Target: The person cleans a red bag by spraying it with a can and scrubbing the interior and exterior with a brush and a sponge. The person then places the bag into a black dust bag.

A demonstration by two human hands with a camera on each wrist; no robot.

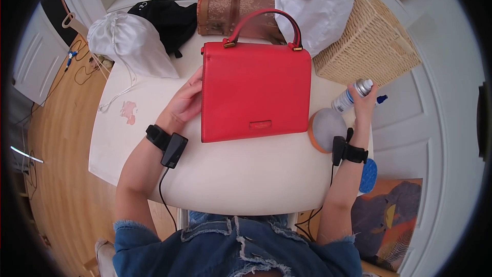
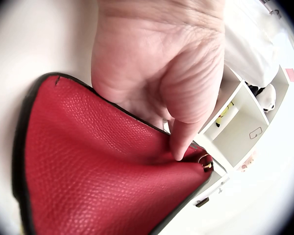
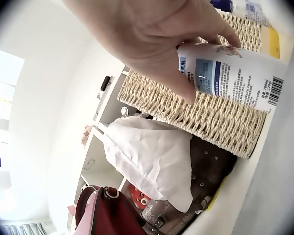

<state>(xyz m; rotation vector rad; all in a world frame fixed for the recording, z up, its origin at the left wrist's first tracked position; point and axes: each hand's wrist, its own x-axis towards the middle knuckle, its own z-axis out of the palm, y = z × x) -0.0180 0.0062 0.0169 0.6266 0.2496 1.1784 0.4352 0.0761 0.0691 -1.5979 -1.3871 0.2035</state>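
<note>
A red handbag (image 1: pixel 256 92) stands on the white table, its handle (image 1: pixel 266 13) raised. My left hand (image 1: pixel 187 100) is at the bag's left side; in the left wrist view the thumb of the left hand (image 2: pixel 157 63) presses on the side panel of the red bag (image 2: pixel 98 161), the other fingers hidden behind its edge. On the right, my right hand (image 1: pixel 365 103) grips a spray can (image 1: pixel 344 100). The right wrist view shows the right hand (image 3: pixel 157 44) with thumb and fingers round the printed can (image 3: pixel 230 76). A grey round pad (image 1: pixel 329 129) with an orange rim lies beside the bag.
Behind the bag are a white pouch (image 1: pixel 128 41), a black pouch (image 1: pixel 169 23), a brown patterned case (image 1: pixel 238 2), another white bag (image 1: pixel 312 7) and a woven basket (image 1: pixel 366 41). A blue sponge (image 1: pixel 368 176) lies at the right table edge. Cables run from both wrists.
</note>
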